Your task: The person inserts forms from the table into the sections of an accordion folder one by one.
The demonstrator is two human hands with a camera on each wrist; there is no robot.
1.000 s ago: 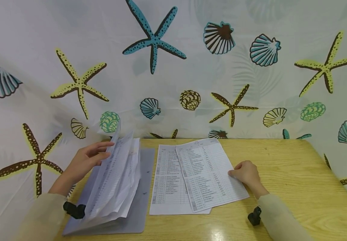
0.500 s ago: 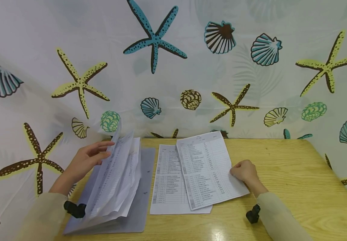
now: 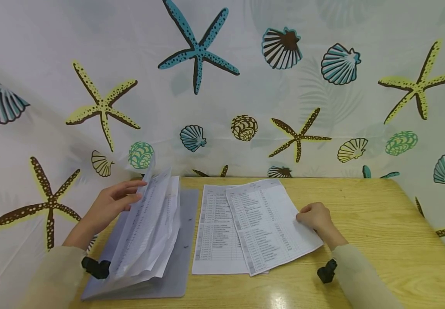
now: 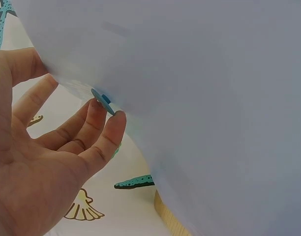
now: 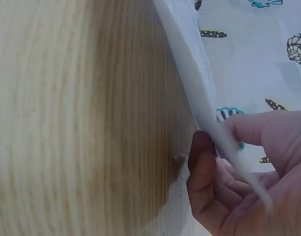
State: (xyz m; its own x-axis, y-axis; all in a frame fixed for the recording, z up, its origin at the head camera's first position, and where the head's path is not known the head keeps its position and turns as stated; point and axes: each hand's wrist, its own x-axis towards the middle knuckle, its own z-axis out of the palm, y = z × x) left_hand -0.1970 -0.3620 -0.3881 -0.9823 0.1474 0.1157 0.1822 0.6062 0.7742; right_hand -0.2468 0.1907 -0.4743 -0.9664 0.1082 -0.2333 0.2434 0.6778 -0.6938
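On the left of the head view, a translucent grey-blue plastic folder (image 3: pixel 185 257) stands partly open. Loose printed sheets (image 3: pixel 160 227) fan out inside it. My left hand (image 3: pixel 110 206) holds its raised cover by the edge. In the left wrist view, the fingers of that left hand (image 4: pixel 67 132) are beside a blue snap button (image 4: pixel 103 102) on the cover (image 4: pixel 214 98). My right hand (image 3: pixel 316 218) pinches the right edge of a printed table sheet (image 3: pixel 269 227), seen edge-on as paper (image 5: pixel 182 54) between thumb and fingers in the right wrist view. That sheet overlaps another printed sheet (image 3: pixel 214 231).
All of this is on a light wooden table (image 3: pixel 384 240). Behind its far edge hangs a white cloth (image 3: pixel 222 107) printed with shells and starfish. A small black wrist camera (image 3: pixel 326 271) sits by the right cuff, another black wrist camera (image 3: pixel 96 268) by the left.
The top sheet in my right hand rose at its far edge half a second ago and has come back down, now slightly nearer and to the right. My left hand and the folder stay put.
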